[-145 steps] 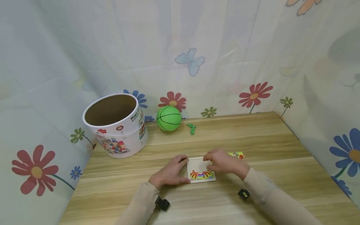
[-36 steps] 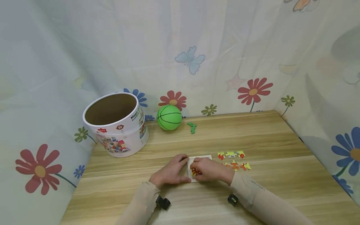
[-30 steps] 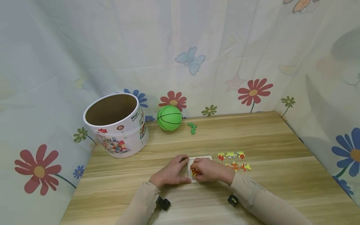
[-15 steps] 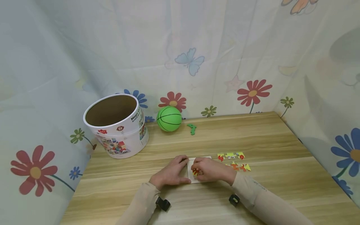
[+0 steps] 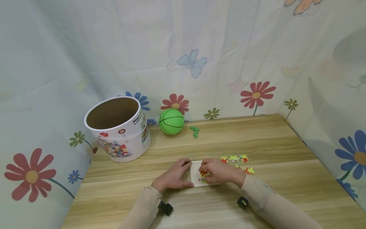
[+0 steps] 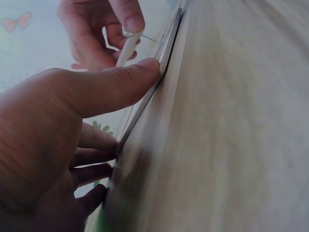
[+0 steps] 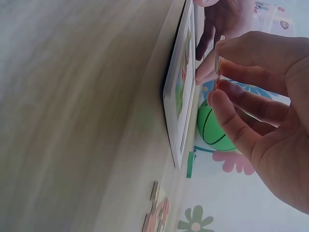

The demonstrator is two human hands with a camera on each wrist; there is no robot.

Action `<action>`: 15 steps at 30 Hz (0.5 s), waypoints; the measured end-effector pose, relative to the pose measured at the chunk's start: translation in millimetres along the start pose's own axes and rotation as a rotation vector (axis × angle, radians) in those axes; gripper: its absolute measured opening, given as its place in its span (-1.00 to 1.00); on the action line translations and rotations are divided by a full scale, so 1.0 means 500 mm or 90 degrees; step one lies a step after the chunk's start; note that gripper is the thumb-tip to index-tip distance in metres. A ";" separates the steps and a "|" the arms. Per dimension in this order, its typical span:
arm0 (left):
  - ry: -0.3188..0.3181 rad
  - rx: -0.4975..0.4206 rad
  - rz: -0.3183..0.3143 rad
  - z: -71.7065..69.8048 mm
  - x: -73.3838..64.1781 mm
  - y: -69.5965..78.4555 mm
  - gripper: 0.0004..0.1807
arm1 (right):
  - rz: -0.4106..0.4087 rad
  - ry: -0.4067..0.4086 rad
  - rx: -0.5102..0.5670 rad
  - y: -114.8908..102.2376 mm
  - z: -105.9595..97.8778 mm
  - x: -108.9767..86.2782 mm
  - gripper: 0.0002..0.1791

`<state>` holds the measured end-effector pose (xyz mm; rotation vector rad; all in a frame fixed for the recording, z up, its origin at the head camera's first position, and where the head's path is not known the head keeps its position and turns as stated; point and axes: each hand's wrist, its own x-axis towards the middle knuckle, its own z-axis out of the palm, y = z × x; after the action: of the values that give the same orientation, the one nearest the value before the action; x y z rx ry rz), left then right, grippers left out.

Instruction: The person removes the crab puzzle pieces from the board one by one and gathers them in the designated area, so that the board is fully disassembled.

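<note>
A person's right hand (image 5: 220,171) pinches a single puzzle piece (image 7: 218,72) over a pale tray (image 5: 195,171) on a wood-grain desk (image 5: 274,149), its grip narrow, the piece caught between thumb and fingertips; the hand has just shifted toward 3 o'clock, carrying the piece from the tray's 9 o'clock side closer to its centre, while the left hand (image 5: 173,176) stays at the 9 o'clock edge, its grip wide, thumb at the 7 o'clock corner and forefinger at the 11 o'clock corner; the shift suggests the piece is being tried against a different spot, so it counts as unplaced; the right wrist view shows it apart from the tray, where coloured laid pieces (image 7: 179,94) lie, their number hidden; from the tray, an upper row of loose pieces (image 5: 234,158) lies at 2 o'clock, a lower row (image 5: 249,170) at 3 o'clock, partly behind the right hand; a green ball (image 5: 171,121) sits at 11 o'clock, a small green toy (image 5: 195,132) near 12, a white tub (image 5: 125,146) at 10.
</note>
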<state>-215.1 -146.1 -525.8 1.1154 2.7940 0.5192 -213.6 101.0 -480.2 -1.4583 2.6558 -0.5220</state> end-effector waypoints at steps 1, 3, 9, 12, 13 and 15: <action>0.000 0.000 0.000 0.000 0.000 0.001 -0.04 | -0.002 0.004 -0.004 0.001 0.000 -0.003 -0.72; -0.002 -0.001 -0.002 -0.001 0.000 0.002 -0.04 | -0.004 0.010 -0.006 0.004 -0.001 -0.009 -0.73; -0.013 -0.011 -0.015 -0.004 0.001 0.006 -0.02 | 0.022 0.012 -0.011 0.009 -0.009 -0.033 -0.73; -0.016 -0.018 -0.021 -0.004 0.001 0.007 -0.02 | 0.037 0.014 -0.021 0.012 -0.013 -0.047 -0.73; -0.017 -0.019 -0.023 -0.004 0.000 0.007 -0.02 | 0.039 0.016 -0.023 0.013 -0.014 -0.051 -0.73; -0.016 -0.021 -0.025 -0.003 0.000 0.006 -0.02 | 0.045 0.021 -0.019 0.016 -0.015 -0.059 -0.73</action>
<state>-213.7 -144.6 -523.2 1.0507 2.7691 0.5418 -205.5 131.3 -478.6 -1.3686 2.7406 -0.5059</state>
